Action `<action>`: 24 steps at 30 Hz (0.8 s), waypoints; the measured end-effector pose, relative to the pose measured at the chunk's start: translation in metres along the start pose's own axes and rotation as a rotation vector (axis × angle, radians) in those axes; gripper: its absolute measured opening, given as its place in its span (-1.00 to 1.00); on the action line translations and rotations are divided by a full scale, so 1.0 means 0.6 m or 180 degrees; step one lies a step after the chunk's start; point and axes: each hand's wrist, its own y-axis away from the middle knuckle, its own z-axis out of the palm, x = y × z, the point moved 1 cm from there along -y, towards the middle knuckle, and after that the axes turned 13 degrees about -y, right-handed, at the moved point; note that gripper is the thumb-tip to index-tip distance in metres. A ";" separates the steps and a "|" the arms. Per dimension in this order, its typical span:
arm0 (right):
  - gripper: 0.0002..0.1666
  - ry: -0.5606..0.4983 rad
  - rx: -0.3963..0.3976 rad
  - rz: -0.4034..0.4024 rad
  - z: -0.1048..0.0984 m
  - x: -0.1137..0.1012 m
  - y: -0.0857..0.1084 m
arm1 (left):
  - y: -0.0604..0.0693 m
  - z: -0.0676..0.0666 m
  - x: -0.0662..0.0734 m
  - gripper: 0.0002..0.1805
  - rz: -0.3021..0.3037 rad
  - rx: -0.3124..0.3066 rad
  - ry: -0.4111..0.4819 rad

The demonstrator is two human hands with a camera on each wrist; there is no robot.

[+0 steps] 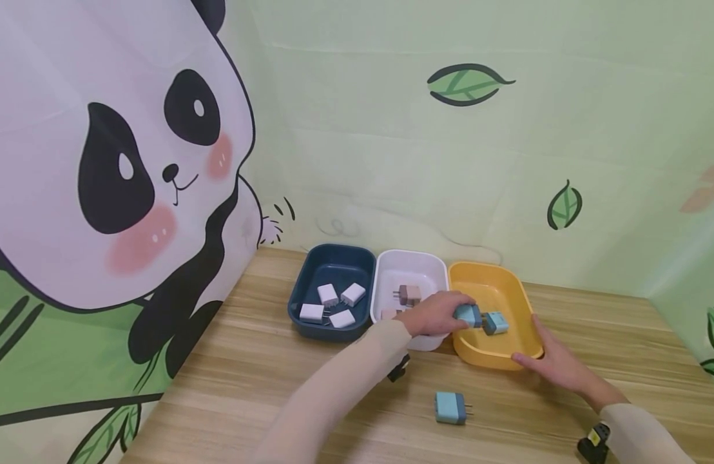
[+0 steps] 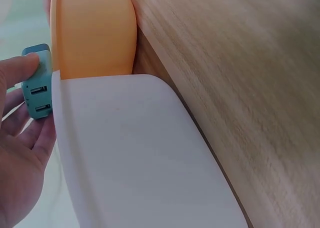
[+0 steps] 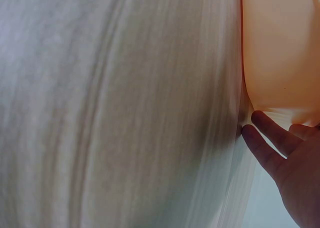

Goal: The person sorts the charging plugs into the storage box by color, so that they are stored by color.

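Thumb and fingers of my left hand [image 1: 432,312] pinch a light blue USB charger [image 1: 468,315] above the near left part of a yellow tray [image 1: 486,358]. In the left wrist view, two USB ports of this charger [image 2: 38,95] face the camera, beside the tray rims. Another blue charger [image 1: 496,323] lies inside the yellow tray, prongs pointing left. Against that tray's right front corner rests my right hand [image 1: 557,364], its fingers extended along the outer wall. The right wrist view has these spread fingers [image 3: 272,138] touching the tray's side. A third blue charger [image 1: 450,408] lies on the table in front.
Left of the yellow tray stands a white tray [image 1: 412,260] with brownish-pink chargers [image 1: 410,294], partly hidden by my left arm. Beside it, a navy tray [image 1: 339,254] holds several white chargers [image 1: 328,295]. A panda-printed cloth [image 1: 357,161] hangs behind the wooden table [image 1: 235,374].
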 end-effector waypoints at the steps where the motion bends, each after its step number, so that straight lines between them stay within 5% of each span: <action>1: 0.21 0.0001 0.0002 -0.0006 0.000 0.000 0.000 | -0.001 0.000 0.000 -0.50 -0.0005 0.0014 0.0018; 24: 0.19 0.0026 0.0025 -0.0022 0.001 -0.005 0.003 | -0.015 0.014 -0.003 -0.48 0.0017 0.0129 -0.0013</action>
